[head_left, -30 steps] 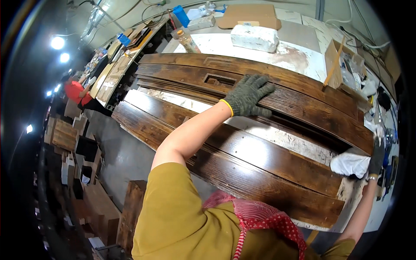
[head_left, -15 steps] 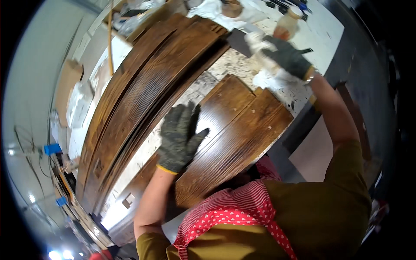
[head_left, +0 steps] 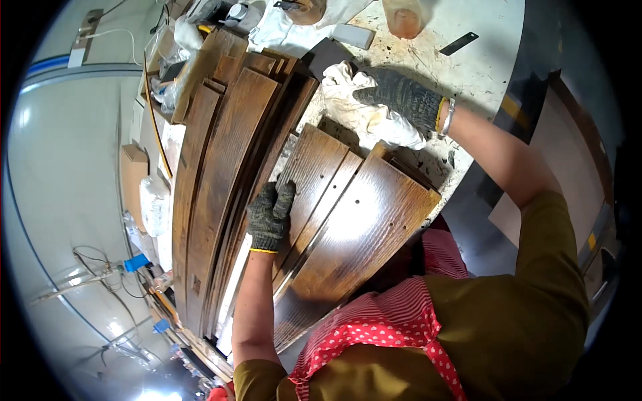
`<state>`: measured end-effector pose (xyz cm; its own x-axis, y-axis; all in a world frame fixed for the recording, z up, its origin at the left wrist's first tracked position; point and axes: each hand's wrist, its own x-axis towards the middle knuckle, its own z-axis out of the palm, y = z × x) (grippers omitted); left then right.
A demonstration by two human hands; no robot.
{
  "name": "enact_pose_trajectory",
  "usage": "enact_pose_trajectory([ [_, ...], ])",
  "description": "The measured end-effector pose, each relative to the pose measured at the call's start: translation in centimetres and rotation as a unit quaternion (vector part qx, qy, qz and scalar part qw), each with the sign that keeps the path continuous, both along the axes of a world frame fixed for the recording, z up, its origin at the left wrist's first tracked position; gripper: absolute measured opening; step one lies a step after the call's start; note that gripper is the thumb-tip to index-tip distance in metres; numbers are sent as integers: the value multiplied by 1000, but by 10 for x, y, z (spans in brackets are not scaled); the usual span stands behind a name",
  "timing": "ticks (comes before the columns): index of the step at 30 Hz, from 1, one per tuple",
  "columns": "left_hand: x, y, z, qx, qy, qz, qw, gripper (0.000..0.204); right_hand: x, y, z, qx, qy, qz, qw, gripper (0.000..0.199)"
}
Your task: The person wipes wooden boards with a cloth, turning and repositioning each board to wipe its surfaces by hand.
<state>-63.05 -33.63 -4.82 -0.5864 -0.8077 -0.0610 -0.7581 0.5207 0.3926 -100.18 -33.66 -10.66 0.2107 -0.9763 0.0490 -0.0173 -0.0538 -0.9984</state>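
Observation:
Dark brown stained wooden boards point(head_left: 374, 207) with small holes lie in front of me. At the left edge of the nearer left board point(head_left: 309, 167) is my left hand point(head_left: 269, 217), in a dark knit glove with a yellow cuff. Its fingers are bent around that edge, and the fingertips are partly hidden. My right hand point(head_left: 403, 99), gloved the same way, is closed on a crumpled white cloth point(head_left: 364, 110). The cloth rests on the stained worktable just beyond the boards' far ends.
A stack of long brown boards point(head_left: 231, 134) stands to the left. Farther off are a jar of reddish liquid point(head_left: 404, 20), a flat black strip point(head_left: 459, 43), a grey block point(head_left: 353, 35) and a cardboard box point(head_left: 134, 170). The worktable point(head_left: 491, 63) ends at the right.
My left hand has gone from lying spread on the boards to bending around the left edge. My right hand and the cloth have come closer to the boards. The view has turned.

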Motion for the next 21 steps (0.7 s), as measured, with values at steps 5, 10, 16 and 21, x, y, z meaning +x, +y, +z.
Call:
enact_pose_trajectory([
  [5, 13, 11, 40, -17, 132, 76, 988, 39, 2, 9, -10, 100, -267, -49, 957, 45],
  [10, 30, -3, 123, 28, -48, 19, 998, 28, -3, 10, 9, 52, -197, -58, 977, 32],
  [16, 63, 5, 165, 7, -109, 1, 994, 22, 18, -12, 43, -99, 52, -91, 990, 29],
  [21, 80, 0, 159, -88, -91, -155, 980, 25, 57, -26, 42, -64, -562, 159, 809, 38],
])
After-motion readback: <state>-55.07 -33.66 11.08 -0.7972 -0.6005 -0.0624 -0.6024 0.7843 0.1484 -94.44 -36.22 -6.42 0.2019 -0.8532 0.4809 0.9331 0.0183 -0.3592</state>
